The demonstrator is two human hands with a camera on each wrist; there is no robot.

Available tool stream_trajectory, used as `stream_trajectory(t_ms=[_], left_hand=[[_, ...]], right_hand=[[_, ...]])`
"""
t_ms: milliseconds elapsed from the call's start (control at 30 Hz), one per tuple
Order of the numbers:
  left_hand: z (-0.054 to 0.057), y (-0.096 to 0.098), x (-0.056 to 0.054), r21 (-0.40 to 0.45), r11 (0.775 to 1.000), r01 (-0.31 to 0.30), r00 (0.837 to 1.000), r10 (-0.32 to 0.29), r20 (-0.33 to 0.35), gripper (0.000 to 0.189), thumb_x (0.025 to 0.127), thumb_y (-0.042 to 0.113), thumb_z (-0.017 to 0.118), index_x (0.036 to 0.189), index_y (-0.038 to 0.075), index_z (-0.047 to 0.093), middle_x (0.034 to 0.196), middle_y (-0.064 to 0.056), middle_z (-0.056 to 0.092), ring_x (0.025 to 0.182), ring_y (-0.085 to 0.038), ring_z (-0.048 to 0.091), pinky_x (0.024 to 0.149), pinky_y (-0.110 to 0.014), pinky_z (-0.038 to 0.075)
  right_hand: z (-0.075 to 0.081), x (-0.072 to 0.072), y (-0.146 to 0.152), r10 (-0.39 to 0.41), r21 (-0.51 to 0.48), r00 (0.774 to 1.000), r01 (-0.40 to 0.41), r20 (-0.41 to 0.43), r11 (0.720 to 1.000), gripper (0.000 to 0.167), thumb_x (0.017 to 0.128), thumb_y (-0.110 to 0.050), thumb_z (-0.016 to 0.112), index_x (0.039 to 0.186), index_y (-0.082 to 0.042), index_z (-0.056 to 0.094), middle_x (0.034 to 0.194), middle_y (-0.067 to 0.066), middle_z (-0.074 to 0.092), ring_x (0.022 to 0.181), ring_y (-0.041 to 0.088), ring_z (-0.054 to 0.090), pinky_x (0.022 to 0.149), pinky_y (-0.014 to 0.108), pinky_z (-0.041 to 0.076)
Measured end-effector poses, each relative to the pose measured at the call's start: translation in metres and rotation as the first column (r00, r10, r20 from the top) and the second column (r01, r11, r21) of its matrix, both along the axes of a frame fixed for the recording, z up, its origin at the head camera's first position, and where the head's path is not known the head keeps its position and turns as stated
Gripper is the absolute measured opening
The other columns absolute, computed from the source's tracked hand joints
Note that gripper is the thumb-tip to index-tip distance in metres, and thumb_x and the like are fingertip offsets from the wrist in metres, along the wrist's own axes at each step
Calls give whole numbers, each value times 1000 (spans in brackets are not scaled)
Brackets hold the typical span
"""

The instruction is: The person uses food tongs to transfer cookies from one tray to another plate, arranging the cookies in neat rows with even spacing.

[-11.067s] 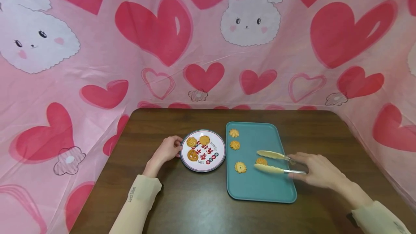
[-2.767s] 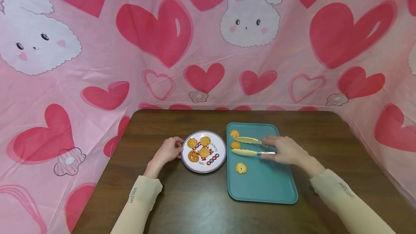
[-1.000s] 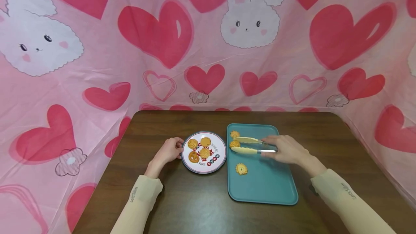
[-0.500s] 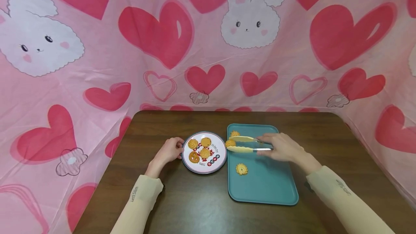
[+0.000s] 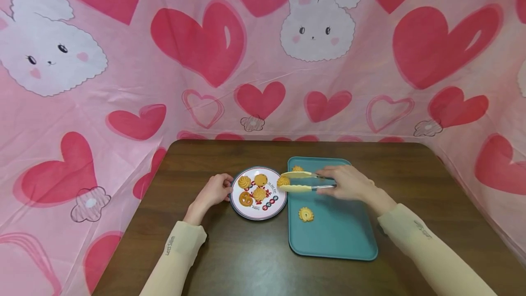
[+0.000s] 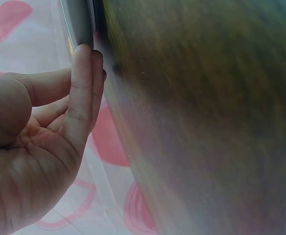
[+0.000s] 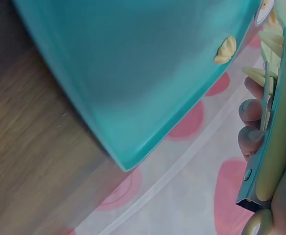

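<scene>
In the head view my left hand (image 5: 214, 189) holds the left rim of a white plate (image 5: 251, 212); its fingertips meet the plate's edge in the left wrist view. My right hand (image 5: 347, 182) grips food tongs (image 5: 299, 188) with pale yellow tips. Between those tips is a swirled cookie (image 5: 283, 181), over the plate's right edge. On the plate lie a pretzel-shaped cookie (image 5: 245, 199), a round cookie (image 5: 260, 180) and two swirled cookies (image 5: 259, 194). The right wrist view shows the tongs' handle (image 7: 275, 147) in my curled fingers.
Right beside the plate lies a teal tray (image 5: 334, 236). It bears a flower-shaped cookie (image 5: 306, 214) and, at the back left, another cookie (image 5: 297, 168) partly covered by the tongs. Both stand on a brown wooden table (image 5: 238, 259), with a pink heart-patterned cloth (image 5: 263, 63) behind.
The tongs have carried a swirled cookie left from the tray to above the plate's right edge. Earlier, another swirled cookie went from tray to plate. My left hand has stayed at the rim.
</scene>
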State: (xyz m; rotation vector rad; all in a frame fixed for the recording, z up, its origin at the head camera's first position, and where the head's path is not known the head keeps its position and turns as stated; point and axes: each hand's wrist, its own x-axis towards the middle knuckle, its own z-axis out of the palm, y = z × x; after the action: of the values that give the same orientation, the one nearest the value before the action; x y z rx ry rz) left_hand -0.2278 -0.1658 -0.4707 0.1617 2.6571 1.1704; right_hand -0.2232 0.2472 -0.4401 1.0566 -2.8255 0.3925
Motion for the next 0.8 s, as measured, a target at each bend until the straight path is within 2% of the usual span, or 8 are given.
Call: stream_trajectory(t_ms=[267,567,800], left_hand=[[-1,0,0,6,1000,-2,1000,2,4,31,92,-2,68,121,-8,60,91,-13,59,64,-17,63,61,-31,58],[0,0,0,-2,1000,-2,1000,2,7,31,92,-1,68,122,-8,60,90,-13,58,64,-18,62,61,-30,58],[0,-1,0,-8,1000,2,1000,-2,-5,31,92,-1,68,121,-8,60,89,-12,58,63,-17,61,59,-29,57]], right_hand=[[-1,-6,-9,57,-8,998,-58,-34,998,56,83,-48,78,125,-12,70,108,-2,70,81,18,66,71,35,55],[-2,-8,-19,53,12,998,-54,13,998,55,83,-48,78,126,-13,70,111,-1,69,74,17,63,66,31,52],[-4,-9,-26,52,33,999,-52,15,998,55,83,-48,78,125,-14,71,109,-3,69,66,6,54,62,27,49]])
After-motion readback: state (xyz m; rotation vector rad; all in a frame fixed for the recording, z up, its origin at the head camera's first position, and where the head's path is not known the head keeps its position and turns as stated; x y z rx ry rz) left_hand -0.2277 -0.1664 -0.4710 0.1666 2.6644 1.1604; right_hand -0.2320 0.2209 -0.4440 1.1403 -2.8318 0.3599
